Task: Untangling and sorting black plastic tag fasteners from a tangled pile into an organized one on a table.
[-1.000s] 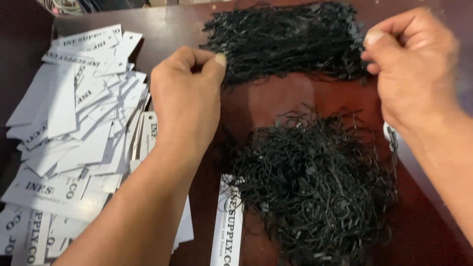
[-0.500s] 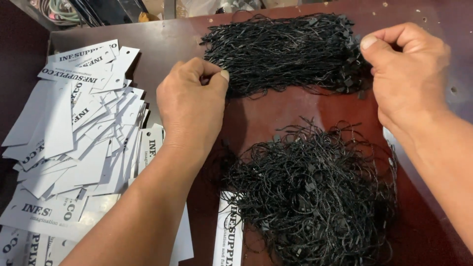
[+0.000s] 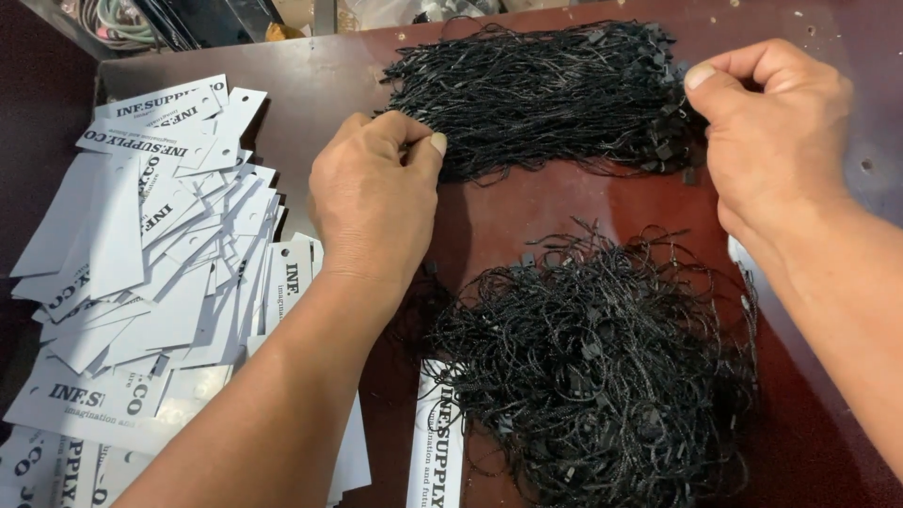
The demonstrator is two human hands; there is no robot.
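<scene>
Dark red table (image 3: 583, 221) under everything – white card tags (image 3: 160, 282) fanned stiff and flat at 9 o'clock, a loose tangled heap of cords (image 3: 602, 376) at 5 o'clock. Straight black cord bundle (image 3: 555, 94) at 12 o'clock – probably light, limp, snag-prone, best taken near the ends. Left hand (image 3: 372, 202) pinching its near end, right hand (image 3: 776, 141) pinching the clasp end.

The table (image 3: 583, 216) is dark reddish brown and a little glossy. Near its far edge lies a bundle of black strings (image 3: 546, 94) with small black plastic locks. Nearer to the front edge, a tangled pile of strings (image 3: 602, 367) is also black. Along the left edge, the paper tags (image 3: 141, 282) are white with black printed letters
</scene>
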